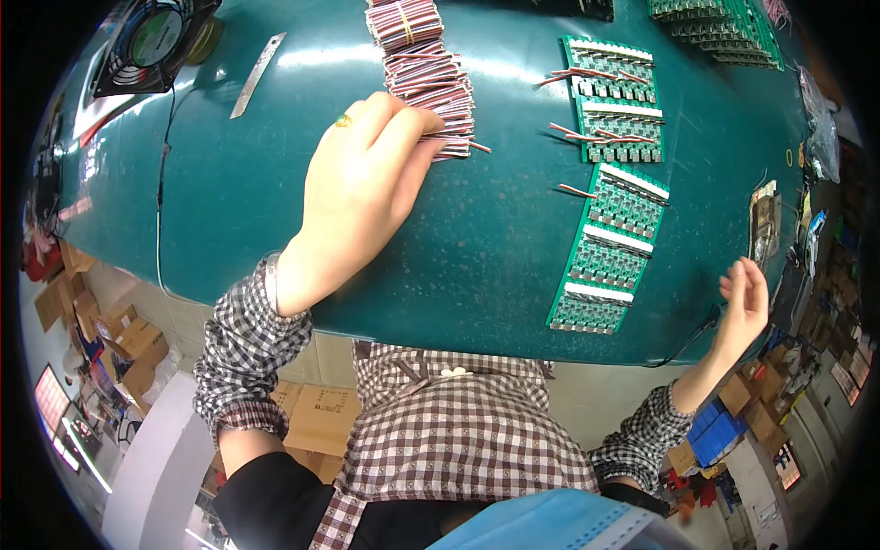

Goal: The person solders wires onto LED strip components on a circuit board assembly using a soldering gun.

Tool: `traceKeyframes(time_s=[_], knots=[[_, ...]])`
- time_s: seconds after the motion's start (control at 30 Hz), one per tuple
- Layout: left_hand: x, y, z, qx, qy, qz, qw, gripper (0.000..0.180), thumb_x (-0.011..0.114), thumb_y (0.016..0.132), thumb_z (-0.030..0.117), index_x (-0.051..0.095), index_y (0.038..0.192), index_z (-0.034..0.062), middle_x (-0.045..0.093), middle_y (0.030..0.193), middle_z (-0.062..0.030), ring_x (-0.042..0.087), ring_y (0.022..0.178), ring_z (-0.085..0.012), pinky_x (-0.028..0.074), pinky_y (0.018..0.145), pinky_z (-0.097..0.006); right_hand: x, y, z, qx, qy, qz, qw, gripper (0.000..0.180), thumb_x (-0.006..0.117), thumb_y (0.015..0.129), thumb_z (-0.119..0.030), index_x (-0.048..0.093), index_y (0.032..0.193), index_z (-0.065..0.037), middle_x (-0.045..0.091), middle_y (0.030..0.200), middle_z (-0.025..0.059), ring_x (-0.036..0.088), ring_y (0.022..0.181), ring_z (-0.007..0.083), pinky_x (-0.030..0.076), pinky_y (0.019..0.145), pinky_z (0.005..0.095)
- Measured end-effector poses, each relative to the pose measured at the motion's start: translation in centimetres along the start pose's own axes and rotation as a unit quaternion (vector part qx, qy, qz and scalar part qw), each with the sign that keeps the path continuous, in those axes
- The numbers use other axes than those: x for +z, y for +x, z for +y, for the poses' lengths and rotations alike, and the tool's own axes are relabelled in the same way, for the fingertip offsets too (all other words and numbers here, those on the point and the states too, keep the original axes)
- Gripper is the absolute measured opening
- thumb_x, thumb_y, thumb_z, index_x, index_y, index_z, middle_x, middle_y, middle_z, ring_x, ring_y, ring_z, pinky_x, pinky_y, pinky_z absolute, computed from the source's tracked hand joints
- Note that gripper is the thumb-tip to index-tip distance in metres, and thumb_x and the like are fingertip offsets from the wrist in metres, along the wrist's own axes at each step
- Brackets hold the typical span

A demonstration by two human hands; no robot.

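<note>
My left hand [357, 188], with a ring on one finger, reaches over the near end of a long pile of short red, white and black wires [426, 82]. Thumb and forefinger are closed on a wire at the pile's edge; its exact grip is partly hidden by the fingers. Off to the right, my right hand [747, 307] is raised by the table's edge, its fingers loosely bent and apart, with nothing visible in them. Between the hands lies a column of green circuit boards [616, 197] with white connector strips. Twisted wires [605, 137] rest across the upper two boards, and one short wire [576, 191] touches the third.
A black fan [151, 46] stands at the far left, its cable [161, 183] running down the green table [247, 192]. A metal ruler [258, 75] lies nearby. More circuit boards [720, 32] are stacked at the far right, near a clear plastic bag [819, 128]. Another dark cable [683, 348] crosses the near right edge.
</note>
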State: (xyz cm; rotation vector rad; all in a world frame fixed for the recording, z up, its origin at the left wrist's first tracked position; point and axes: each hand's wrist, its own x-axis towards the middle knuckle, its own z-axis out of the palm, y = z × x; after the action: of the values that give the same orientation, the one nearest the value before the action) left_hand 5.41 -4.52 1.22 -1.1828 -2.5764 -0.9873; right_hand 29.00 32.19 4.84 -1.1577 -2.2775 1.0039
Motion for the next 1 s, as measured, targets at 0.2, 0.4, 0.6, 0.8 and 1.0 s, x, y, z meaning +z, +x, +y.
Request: traceKeyframes(time_s=[0.2,0.4,0.6,0.8,1.0], knots=[[-1.0,0.4,-0.2,-0.019,-0.002,-0.069,0.997,0.014,0.070,0.076,0.004,0.060,0.086,0.0033,0.057,0.083,-0.0074,0.058,0.075,-0.0249,0.046,0.066,-0.032,-6.4,2.3,8.6,0.119,-0.173,0.132,0.969,0.037,0.071,0.082,-0.039,0.065,0.090,-0.004,0.059,0.067,-0.0005,0.055,0.058,0.0057,0.044,0.052,0.0195],[-0.4,1.2,-0.5,-0.014,0.023,0.005,1.000,0.014,0.068,0.073,0.004,0.056,0.080,0.0048,0.052,0.078,-0.0083,0.055,0.072,-0.0275,0.045,0.063,-0.036,-7.8,2.3,9.6,0.219,-0.244,0.152,0.932,0.058,0.074,0.073,-0.055,0.056,0.071,0.000,0.051,0.056,0.0016,0.050,0.047,0.0082,0.042,0.042,0.0203],[-0.3,1.3,-0.6,0.010,0.059,-0.010,0.998,0.014,0.068,0.072,0.003,0.056,0.078,0.0060,0.052,0.076,-0.0073,0.055,0.070,-0.0271,0.044,0.062,-0.035,-7.8,2.1,7.8,0.297,-0.211,0.100,0.926,0.066,0.071,0.072,-0.062,0.052,0.056,-0.001,0.050,0.051,0.0035,0.048,0.041,0.0096,0.040,0.039,0.0210],[-0.5,1.5,-0.3,-0.014,0.019,-0.021,0.999,0.015,0.067,0.073,0.001,0.055,0.081,0.0061,0.055,0.077,-0.0072,0.056,0.070,-0.0263,0.045,0.061,-0.035,-6.6,1.6,8.9,0.293,-0.259,0.113,0.913,0.071,0.069,0.069,-0.067,0.053,0.055,0.001,0.048,0.050,0.0042,0.047,0.042,0.0109,0.040,0.040,0.0215],[-1.0,1.5,0.7,-0.103,-0.051,-0.002,0.993,0.013,0.068,0.079,0.004,0.059,0.088,0.0040,0.059,0.078,-0.0069,0.054,0.057,-0.0164,0.044,0.056,-0.027,-5.5,0.0,11.5,0.246,-0.170,0.250,0.921,0.059,0.072,0.072,-0.057,0.063,0.066,0.001,0.053,0.057,0.0021,0.045,0.045,0.0092,0.035,0.041,0.0238]])
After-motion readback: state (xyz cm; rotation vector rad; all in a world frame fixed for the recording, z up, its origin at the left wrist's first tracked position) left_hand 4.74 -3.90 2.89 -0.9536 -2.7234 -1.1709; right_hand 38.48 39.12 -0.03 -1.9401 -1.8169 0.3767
